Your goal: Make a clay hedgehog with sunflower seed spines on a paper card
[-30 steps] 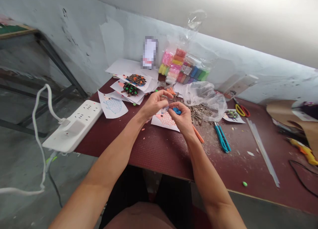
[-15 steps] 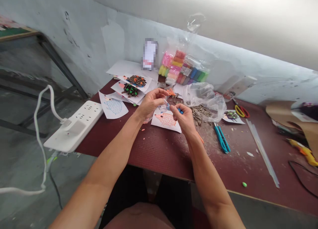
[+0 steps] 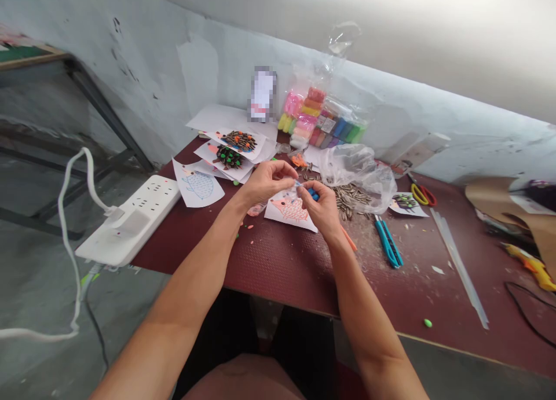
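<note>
My left hand and my right hand meet above a paper with an orange hedgehog drawing. Between their fingertips is a small clear plastic wrapper with a bit of blue in it; both hands pinch it. A blue lump shows at my right fingers. Just beyond the hands lie orange pieces. To the right is a pile of striped seeds, partly under a clear plastic bag.
Seed-covered hedgehog papers and a blue drawing lie left, near a white power strip. Colored clay packs and a phone stand behind. Rightward are a teal cutter, scissors, clear sticks and a yellow glue gun.
My left hand's fingers have come down and closer to my right fingertips. The plastic wrapper between them is less spread out.
</note>
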{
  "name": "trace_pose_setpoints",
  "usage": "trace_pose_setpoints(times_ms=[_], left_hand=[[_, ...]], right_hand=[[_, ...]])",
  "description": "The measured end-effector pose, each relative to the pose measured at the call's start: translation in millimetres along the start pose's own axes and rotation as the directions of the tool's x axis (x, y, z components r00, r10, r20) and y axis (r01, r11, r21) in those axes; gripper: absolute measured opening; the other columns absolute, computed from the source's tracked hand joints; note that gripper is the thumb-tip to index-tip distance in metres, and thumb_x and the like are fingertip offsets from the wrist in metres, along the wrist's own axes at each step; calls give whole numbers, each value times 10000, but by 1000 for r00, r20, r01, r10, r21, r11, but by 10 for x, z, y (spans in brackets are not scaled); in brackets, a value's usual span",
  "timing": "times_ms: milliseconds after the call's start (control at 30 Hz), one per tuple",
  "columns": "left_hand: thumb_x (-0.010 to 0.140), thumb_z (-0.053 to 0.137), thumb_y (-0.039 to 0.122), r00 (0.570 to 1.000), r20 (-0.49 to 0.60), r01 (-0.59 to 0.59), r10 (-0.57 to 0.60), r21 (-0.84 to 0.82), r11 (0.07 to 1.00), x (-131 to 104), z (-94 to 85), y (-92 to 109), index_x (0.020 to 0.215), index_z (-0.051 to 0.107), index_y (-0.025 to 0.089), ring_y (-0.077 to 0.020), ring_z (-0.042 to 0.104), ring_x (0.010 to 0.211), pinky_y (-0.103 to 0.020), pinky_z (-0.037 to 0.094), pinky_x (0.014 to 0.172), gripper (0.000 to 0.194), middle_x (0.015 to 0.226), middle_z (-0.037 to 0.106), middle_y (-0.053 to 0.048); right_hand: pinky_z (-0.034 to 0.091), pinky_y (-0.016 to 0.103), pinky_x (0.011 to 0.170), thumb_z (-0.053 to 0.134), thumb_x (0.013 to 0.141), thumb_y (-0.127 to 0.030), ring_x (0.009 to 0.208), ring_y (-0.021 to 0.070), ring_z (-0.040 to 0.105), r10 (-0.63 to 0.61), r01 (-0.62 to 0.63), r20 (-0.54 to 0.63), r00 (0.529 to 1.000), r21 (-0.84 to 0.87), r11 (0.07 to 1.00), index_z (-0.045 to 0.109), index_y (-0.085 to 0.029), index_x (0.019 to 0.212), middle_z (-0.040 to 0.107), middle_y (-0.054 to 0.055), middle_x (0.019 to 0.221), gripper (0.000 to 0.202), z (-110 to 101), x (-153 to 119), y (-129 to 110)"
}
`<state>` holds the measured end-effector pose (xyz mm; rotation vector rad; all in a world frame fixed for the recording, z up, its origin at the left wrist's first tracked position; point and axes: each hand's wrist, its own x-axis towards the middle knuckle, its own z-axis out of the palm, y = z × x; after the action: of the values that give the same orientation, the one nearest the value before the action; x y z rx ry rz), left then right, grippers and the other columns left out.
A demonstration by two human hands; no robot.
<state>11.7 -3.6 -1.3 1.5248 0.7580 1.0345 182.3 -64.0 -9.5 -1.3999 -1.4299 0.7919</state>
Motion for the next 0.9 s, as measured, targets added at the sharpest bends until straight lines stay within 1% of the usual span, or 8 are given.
trace_pose_setpoints(times_ms=[167,267,367,433,533,667,767,900], left_hand=[[762,719,220,995,97,-21,6,151,988,-35,-16,13,784,695,152,-129,582,683,-255,432,641,75,722,663,-13],[796,687,225,996,82,-47,30,208,977,-44,5,23,765,702,158,-129,563,660,-257,412,630,75,700,659,-11],[804,691,240,998,48,-47,39,164,985,-34,17,30,748,701,157,-130,567,690,-257,428,668,101,722,667,-12],[807,696,241,999,48,-9,4,114,993,-22,17,25,733,684,154,-123,556,682,-254,428,673,114,715,655,-9],[836,683,239,996,57,64,-67,59,996,-7,10,5,722,656,154,-111,518,640,-249,404,641,145,694,625,-4],[913,622,279,993,43,108,-111,66,992,10,1,-24,680,619,159,-102,442,576,-252,337,579,263,632,542,13],[946,578,305,995,43,92,-95,68,993,9,4,-24,665,589,163,-101,449,586,-252,340,587,315,641,538,12],[817,731,268,998,62,-2,-2,68,998,-24,16,6,836,662,161,-125,560,716,-247,419,665,129,766,627,-2]], right_hand=[[384,259,554,693,839,-438,553,111,467,-13,12,-28,1000,-32,999,658,-216,817,540,-47,588,226,-40,15,3],[403,264,594,702,832,-419,603,119,492,-46,44,-25,999,-59,997,658,-217,832,570,-35,643,207,-51,18,24],[399,262,602,697,836,-414,623,122,489,-57,56,-11,998,-78,995,646,-221,825,574,-30,664,200,-56,19,53],[389,261,596,689,840,-417,621,123,477,-55,54,-8,998,-94,994,641,-222,816,565,-30,658,202,-59,22,69],[378,261,595,691,835,-426,638,130,475,-55,54,-2,999,-104,993,643,-225,817,561,-24,664,207,-60,28,76],[371,269,601,679,839,-418,640,134,466,-66,67,16,998,-86,994,647,-232,821,555,-22,669,190,-52,25,57],[372,276,615,656,850,-380,634,132,460,-92,92,5,996,-109,990,649,-230,817,563,-24,670,153,-48,15,37],[379,281,636,644,859,-351,630,126,466,-123,118,-23,992,-164,979,649,-224,789,588,-26,677,145,-50,6,21]])
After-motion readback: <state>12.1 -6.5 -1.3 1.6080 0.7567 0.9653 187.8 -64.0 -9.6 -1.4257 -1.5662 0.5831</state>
